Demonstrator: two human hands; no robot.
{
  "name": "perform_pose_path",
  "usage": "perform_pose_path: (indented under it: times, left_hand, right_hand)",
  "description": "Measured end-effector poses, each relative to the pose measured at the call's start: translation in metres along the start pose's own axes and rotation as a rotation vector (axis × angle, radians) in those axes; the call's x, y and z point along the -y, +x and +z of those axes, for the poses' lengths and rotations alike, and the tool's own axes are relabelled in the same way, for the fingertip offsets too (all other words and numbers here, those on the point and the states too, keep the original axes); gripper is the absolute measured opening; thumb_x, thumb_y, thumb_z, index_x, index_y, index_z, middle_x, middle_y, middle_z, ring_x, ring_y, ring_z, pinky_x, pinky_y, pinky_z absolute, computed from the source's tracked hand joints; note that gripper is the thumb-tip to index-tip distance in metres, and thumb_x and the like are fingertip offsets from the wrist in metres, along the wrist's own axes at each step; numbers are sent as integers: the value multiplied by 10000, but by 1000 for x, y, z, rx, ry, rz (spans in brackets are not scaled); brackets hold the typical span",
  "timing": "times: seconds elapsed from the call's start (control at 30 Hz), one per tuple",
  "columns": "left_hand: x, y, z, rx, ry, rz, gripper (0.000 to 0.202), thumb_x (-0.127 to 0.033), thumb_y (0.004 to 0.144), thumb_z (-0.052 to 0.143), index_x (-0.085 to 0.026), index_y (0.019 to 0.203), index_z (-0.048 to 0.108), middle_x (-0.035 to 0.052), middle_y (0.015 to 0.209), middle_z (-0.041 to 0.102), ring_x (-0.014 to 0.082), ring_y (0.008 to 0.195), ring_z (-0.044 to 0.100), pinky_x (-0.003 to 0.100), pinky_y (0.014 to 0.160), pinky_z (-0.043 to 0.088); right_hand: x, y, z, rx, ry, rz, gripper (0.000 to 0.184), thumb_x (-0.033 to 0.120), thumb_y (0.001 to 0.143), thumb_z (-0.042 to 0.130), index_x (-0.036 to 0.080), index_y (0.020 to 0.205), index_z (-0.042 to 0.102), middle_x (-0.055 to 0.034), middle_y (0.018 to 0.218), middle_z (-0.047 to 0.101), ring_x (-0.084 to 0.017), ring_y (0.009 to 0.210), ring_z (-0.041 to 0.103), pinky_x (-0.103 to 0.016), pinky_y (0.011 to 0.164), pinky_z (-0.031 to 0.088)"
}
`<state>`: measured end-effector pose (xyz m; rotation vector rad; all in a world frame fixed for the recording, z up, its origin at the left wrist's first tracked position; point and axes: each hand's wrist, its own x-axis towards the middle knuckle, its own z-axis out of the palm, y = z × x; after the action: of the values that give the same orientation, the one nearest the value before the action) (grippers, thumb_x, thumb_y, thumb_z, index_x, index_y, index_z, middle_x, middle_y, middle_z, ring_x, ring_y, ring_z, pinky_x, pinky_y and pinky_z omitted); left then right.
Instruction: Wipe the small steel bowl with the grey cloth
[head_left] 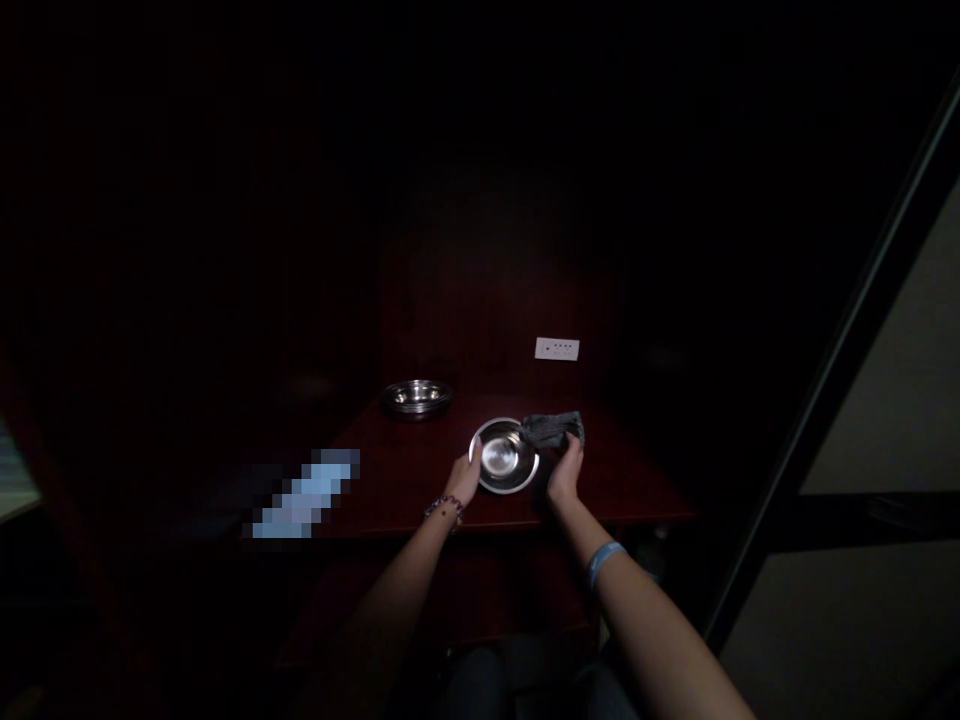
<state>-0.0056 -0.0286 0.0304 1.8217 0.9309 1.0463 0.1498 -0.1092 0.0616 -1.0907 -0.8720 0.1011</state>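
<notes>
Dark-red desktop [630, 485] lies below — left hand [463, 480] clamped on a round silver metal bowl [501, 458], right hand [567, 473] gripping a grey cloth [550, 430] at its rim — with stacked silver metal bowls [417, 399] beyond the left hand.

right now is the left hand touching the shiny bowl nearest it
Touching: the head view shows the left hand at the near-left rim of the shiny bowl, its thumb lapping over the edge.
</notes>
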Motion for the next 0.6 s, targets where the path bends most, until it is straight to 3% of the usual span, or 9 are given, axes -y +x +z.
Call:
perform_pose_path:
  times: [0.07, 0.2, 0.4, 0.5, 0.6]
  left_hand:
    - [-1, -1, 0, -14, 1, 12, 778, -690, 829, 227, -82, 1019, 673, 117, 865, 704, 236, 852, 632, 342, 844, 464]
    - [-3, -2, -1, -11, 14, 2, 771, -682, 835, 225, -86, 1016, 680, 114, 844, 704, 233, 826, 637, 328, 821, 469]
    - [-4, -3, -2, -7, 10, -9, 745, -662, 846, 233, -91, 1021, 678, 115, 881, 711, 226, 850, 644, 320, 837, 469]
    - [-4, -2, -2, 2, 2, -1, 735, -666, 841, 249, -99, 1022, 679, 116, 924, 709, 229, 892, 641, 321, 853, 464]
    - [-3, -2, -1, 2, 21, -16, 758, -684, 832, 233, -97, 983, 687, 112, 865, 710, 231, 846, 643, 330, 829, 472]
  right_hand:
    - [-4, 3, -4, -267, 151, 183, 440, 379, 835, 336, 160, 1129, 580, -49, 984, 665, -192, 961, 595, -336, 876, 449]
    - [-14, 11, -14, -409, 155, 257, 474, 429, 831, 325, 140, 1111, 576, -90, 1067, 640, -206, 994, 588, -332, 862, 462]
    - [-27, 18, -27, -450, 83, 226, 568, 458, 837, 317, 172, 1321, 396, -113, 1237, 549, -211, 1060, 573, -338, 835, 483]
    - [-32, 18, -27, -368, 129, 273, 585, 466, 846, 289, 195, 1361, 347, -111, 1265, 525, -210, 1038, 582, -341, 774, 505]
    - [-35, 15, -22, -248, 170, 305, 558, 476, 852, 283, 202, 1318, 423, -92, 1234, 554, -201, 1044, 579, -341, 797, 492]
